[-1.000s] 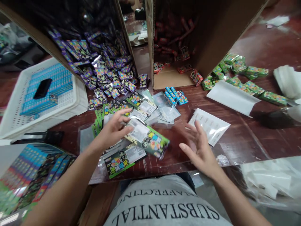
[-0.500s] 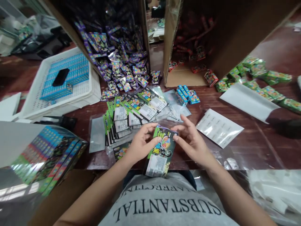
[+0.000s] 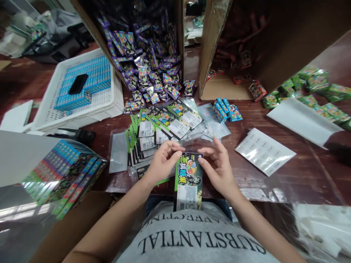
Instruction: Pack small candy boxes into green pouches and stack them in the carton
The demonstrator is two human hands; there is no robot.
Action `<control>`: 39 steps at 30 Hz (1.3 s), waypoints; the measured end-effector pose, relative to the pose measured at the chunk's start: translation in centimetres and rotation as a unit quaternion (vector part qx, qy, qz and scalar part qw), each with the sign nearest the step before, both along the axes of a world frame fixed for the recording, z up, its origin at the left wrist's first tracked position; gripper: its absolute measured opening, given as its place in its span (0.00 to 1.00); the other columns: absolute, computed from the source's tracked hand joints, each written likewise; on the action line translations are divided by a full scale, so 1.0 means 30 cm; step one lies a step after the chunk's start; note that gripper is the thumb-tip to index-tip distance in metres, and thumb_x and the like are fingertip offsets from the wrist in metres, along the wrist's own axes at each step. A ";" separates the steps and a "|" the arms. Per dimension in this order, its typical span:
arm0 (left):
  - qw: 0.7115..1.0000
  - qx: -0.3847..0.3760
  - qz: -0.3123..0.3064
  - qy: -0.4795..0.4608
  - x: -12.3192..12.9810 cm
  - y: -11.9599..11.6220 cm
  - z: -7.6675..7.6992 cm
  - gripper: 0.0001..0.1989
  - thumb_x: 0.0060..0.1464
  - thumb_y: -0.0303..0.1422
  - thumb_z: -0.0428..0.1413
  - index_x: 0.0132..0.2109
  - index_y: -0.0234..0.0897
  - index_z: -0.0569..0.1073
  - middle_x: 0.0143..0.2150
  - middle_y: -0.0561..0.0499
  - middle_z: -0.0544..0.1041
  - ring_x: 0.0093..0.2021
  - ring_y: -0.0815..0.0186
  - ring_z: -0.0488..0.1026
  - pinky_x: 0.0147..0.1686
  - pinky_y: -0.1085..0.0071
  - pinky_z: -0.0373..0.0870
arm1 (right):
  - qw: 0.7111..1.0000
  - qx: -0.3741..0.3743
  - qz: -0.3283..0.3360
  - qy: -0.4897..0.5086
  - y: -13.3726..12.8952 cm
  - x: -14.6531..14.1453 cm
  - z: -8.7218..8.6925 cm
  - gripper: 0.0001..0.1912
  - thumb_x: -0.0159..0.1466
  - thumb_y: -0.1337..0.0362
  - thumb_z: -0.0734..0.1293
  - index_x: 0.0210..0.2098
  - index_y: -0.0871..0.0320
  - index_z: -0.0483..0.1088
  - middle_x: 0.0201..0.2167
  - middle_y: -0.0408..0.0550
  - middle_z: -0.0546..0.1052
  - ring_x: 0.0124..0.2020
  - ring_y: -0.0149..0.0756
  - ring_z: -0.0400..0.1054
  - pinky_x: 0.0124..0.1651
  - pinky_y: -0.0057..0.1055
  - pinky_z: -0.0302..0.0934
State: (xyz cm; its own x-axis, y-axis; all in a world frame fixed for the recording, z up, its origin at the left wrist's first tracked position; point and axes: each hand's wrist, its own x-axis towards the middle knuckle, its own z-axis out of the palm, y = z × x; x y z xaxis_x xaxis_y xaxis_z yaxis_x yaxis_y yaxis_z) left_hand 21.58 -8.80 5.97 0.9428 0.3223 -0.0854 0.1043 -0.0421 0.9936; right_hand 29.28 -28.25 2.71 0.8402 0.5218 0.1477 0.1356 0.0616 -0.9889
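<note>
I have the printed candy packet (image 3: 189, 179) upright in my view at the table's near edge, its barcode label toward the shirt. Both grips sit at its far end: my left hand (image 3: 166, 160) pinches the left corner between thumb and curled fingers, and my right hand (image 3: 219, 168) has its thumb on the right corner, index finger close behind, the other fingers loosely bent. The packet's body extends below the 2 grips, between the wrists.

Just beyond my left hand lies a fanned pile of similar packets (image 3: 164, 128), overlapping clear sleeves (image 3: 221, 130) on its right. Small blue candy boxes (image 3: 221, 109) sit beside those sleeves. To the right I see a white label sheet (image 3: 264, 150) and a curved white sheet (image 3: 301, 120) near green candy packs (image 3: 318, 78).

Farther out stand 2 open cartons, 1 holding purple candy packs (image 3: 157, 78), 1 holding red candy packs (image 3: 242, 78). At left, a white basket (image 3: 116, 100) holds blue boxes with a black phone (image 3: 78, 84) on top.
</note>
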 end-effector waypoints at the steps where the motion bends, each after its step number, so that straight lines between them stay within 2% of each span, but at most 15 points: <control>1: 1.000 -0.006 0.007 -0.004 0.000 0.000 0.003 0.14 0.60 0.33 0.58 0.53 0.41 0.70 0.43 0.49 0.81 0.45 0.64 0.77 0.48 0.63 0.72 | 1.000 0.007 -0.004 0.001 0.000 0.006 0.006 0.43 0.67 0.63 0.68 0.73 0.38 0.42 0.56 0.49 0.72 0.48 0.39 0.73 0.53 0.44 0.71; 2: 1.000 -0.006 0.005 -0.004 0.001 0.002 0.009 0.16 0.60 0.32 0.58 0.54 0.41 0.70 0.43 0.49 0.82 0.45 0.64 0.77 0.48 0.63 0.72 | 1.000 0.011 -0.002 0.005 0.000 0.011 0.014 0.45 0.67 0.63 0.68 0.73 0.38 0.39 0.57 0.49 0.72 0.48 0.39 0.73 0.52 0.44 0.71; 4: 1.000 0.010 -0.018 0.012 0.000 0.007 0.027 0.12 0.60 0.34 0.58 0.51 0.41 0.74 0.44 0.48 0.82 0.46 0.64 0.77 0.49 0.63 0.72 | 1.000 0.011 0.017 0.018 0.000 0.019 0.034 0.45 0.67 0.63 0.69 0.73 0.38 0.39 0.52 0.47 0.76 0.47 0.38 0.74 0.52 0.43 0.71; 8: 0.997 0.017 -0.053 0.048 -0.001 0.011 0.071 0.07 0.58 0.37 0.60 0.38 0.39 0.78 0.43 0.48 0.82 0.43 0.64 0.77 0.48 0.64 0.72 | 0.998 0.002 0.023 0.058 0.009 0.028 0.086 0.35 0.66 0.63 0.70 0.69 0.43 0.53 0.37 0.41 0.78 0.40 0.35 0.74 0.46 0.37 0.71; 12: 0.995 -0.005 -0.028 0.097 0.014 0.006 0.101 0.05 0.53 0.34 0.62 0.37 0.38 0.78 0.40 0.49 0.82 0.39 0.66 0.77 0.44 0.65 0.73 | 0.993 -0.001 0.013 0.114 0.040 0.042 0.132 0.35 0.62 0.62 0.73 0.64 0.48 0.56 0.33 0.39 0.78 0.35 0.33 0.73 0.42 0.34 0.69; 17: 0.993 -0.033 -0.031 0.110 0.029 0.027 0.110 0.06 0.54 0.36 0.63 0.35 0.38 0.79 0.35 0.51 0.82 0.37 0.67 0.77 0.44 0.65 0.73 | 0.986 -0.025 0.009 0.165 0.061 0.067 0.160 0.41 0.59 0.58 0.76 0.65 0.53 0.54 0.31 0.39 0.79 0.33 0.34 0.74 0.41 0.35 0.71; 20: 0.993 -0.041 -0.063 0.095 0.015 0.037 0.104 0.08 0.55 0.38 0.63 0.37 0.39 0.80 0.39 0.49 0.83 0.39 0.65 0.78 0.45 0.63 0.74 | 0.991 -0.041 0.030 0.122 0.033 0.066 0.163 0.41 0.62 0.57 0.74 0.68 0.49 0.52 0.32 0.39 0.79 0.34 0.35 0.75 0.44 0.37 0.72; 23: 0.993 -0.047 -0.076 0.075 -0.003 0.035 0.094 0.09 0.52 0.36 0.65 0.40 0.39 0.80 0.43 0.48 0.83 0.41 0.64 0.79 0.45 0.62 0.76 | 0.993 -0.058 0.077 0.075 -0.016 0.073 0.174 0.35 0.66 0.56 0.70 0.68 0.46 0.53 0.37 0.42 0.80 0.42 0.37 0.76 0.51 0.41 0.71; 25: 0.995 -0.040 -0.066 0.065 -0.008 0.029 0.086 0.08 0.52 0.34 0.65 0.39 0.38 0.79 0.44 0.48 0.83 0.41 0.64 0.79 0.45 0.63 0.76 | 0.992 -0.078 0.098 0.032 -0.042 0.097 0.198 0.27 0.68 0.56 0.68 0.64 0.46 0.61 0.42 0.45 0.80 0.47 0.38 0.75 0.53 0.42 0.70; 27: 0.996 -0.028 -0.061 0.057 -0.006 0.022 0.081 0.06 0.52 0.34 0.65 0.38 0.38 0.79 0.43 0.48 0.83 0.41 0.65 0.79 0.45 0.63 0.76 | 0.987 -0.109 0.114 -0.032 -0.050 0.136 0.238 0.14 0.68 0.56 0.68 0.52 0.48 0.71 0.45 0.46 0.78 0.49 0.39 0.73 0.55 0.41 0.68; 28: 0.996 -0.023 -0.062 0.055 -0.003 0.018 0.080 0.06 0.52 0.34 0.64 0.37 0.38 0.79 0.42 0.48 0.83 0.40 0.65 0.79 0.45 0.63 0.76 | 0.980 -0.130 0.138 -0.065 -0.045 0.156 0.261 0.08 0.67 0.56 0.68 0.45 0.50 0.73 0.45 0.47 0.77 0.50 0.39 0.72 0.56 0.41 0.67; 30: 0.996 -0.016 -0.067 0.053 0.004 0.010 0.081 0.06 0.52 0.34 0.64 0.37 0.37 0.79 0.40 0.48 0.83 0.39 0.65 0.78 0.43 0.64 0.76 | 0.951 -0.175 0.224 -0.122 -0.021 0.193 0.304 0.07 0.67 0.56 0.68 0.36 0.52 0.74 0.44 0.47 0.76 0.49 0.40 0.70 0.56 0.41 0.65; 33: 0.996 -0.008 -0.073 0.046 0.010 0.000 0.084 0.06 0.53 0.34 0.64 0.37 0.36 0.79 0.38 0.48 0.83 0.38 0.65 0.78 0.42 0.64 0.76 | 0.898 -0.242 0.315 -0.190 0.030 0.224 0.332 0.07 0.66 0.58 0.68 0.34 0.53 0.72 0.41 0.47 0.75 0.47 0.41 0.69 0.53 0.42 0.64; 36: 0.997 0.002 -0.070 0.043 0.003 -0.006 0.081 0.06 0.54 0.34 0.63 0.38 0.36 0.80 0.39 0.48 0.83 0.38 0.65 0.78 0.42 0.65 0.76 | 0.872 -0.298 0.296 -0.252 0.059 0.225 0.312 0.07 0.65 0.57 0.68 0.36 0.53 0.71 0.38 0.48 0.74 0.45 0.43 0.68 0.50 0.43 0.64; 39: 0.998 0.009 -0.052 0.039 -0.018 -0.007 0.081 0.06 0.55 0.33 0.63 0.40 0.36 0.80 0.40 0.47 0.83 0.39 0.64 0.79 0.44 0.64 0.75 | 0.870 -0.308 0.242 -0.299 0.053 0.203 0.283 0.11 0.65 0.54 0.68 0.42 0.53 0.71 0.42 0.51 0.73 0.45 0.46 0.69 0.46 0.43 0.66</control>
State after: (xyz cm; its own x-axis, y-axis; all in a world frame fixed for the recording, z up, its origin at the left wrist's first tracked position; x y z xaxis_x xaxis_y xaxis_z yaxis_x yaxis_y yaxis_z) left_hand 21.05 -9.00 8.40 0.9619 0.2249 -0.1557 0.1763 -0.0746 0.9815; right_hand 35.38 -26.67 11.19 0.3685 0.9283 0.0499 0.7424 -0.2616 -0.6167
